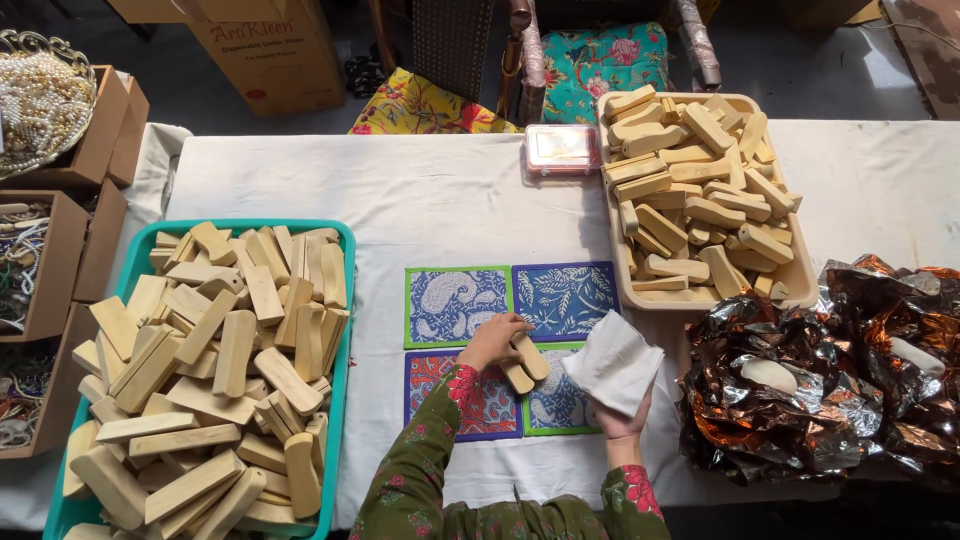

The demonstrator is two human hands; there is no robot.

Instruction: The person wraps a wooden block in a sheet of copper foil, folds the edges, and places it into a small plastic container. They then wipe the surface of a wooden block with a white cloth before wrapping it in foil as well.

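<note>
On a table covered with a white cloth (420, 190), the person's left hand (492, 338) is curled around one end of two pale, rounded wooden blocks (524, 362), holding them down on a set of four printed fabric mats (512, 345) patterned in blue, green and red. The blocks lie side by side, slanting across the seam where the mats meet. The right hand (622, 415) is closed on a folded white cloth rag (612, 362), lifted just beside the blocks and not touching them. Both forearms wear green floral sleeves (420, 470) with red cuffs. To the left, a teal plastic tray (345, 300) is heaped with similar wooden blocks, and at the upper right a beige plastic tray (700, 296) holds another pile. A small clear plastic box with a reddish lid (562, 148) sits next to the beige tray. At the far right lies crumpled copper and silver foil (830, 400) with pale oval lumps resting in it. Brown cardboard boxes of beads (60, 260) line the left edge.
</note>
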